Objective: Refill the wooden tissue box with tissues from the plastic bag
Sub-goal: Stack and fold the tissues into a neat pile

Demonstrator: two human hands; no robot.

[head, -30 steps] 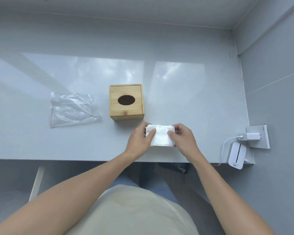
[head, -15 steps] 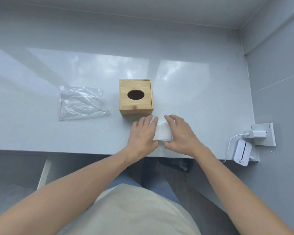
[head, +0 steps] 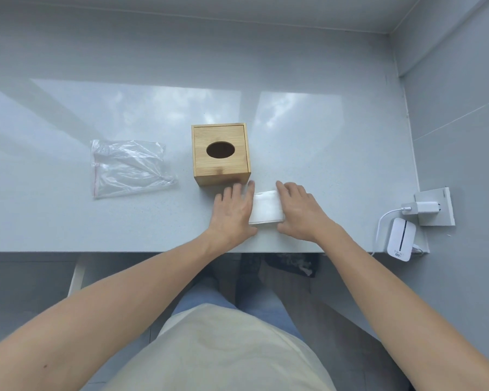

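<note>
A square wooden tissue box point(head: 221, 153) with a dark oval slot in its lid stands on the grey counter. A white stack of tissues point(head: 266, 208) lies flat on the counter just in front of the box. My left hand point(head: 233, 213) lies flat against the stack's left side, fingers straight. On the stack's right side rests my right hand point(head: 299, 211), fingers straight too. To the left of the box lies a clear plastic bag point(head: 129, 167), flat and crumpled, with nothing visible inside.
The grey counter point(head: 336, 153) runs to a wall at the back and another on the right. At its right front corner are a wall socket with a white charger point(head: 422, 206) and a small white device point(head: 400, 239). The front edge is just below my wrists.
A second ago both hands pinched the tissue stack by its ends above the counter. Now the stack lies on the counter and both hands lie flat against its sides.
</note>
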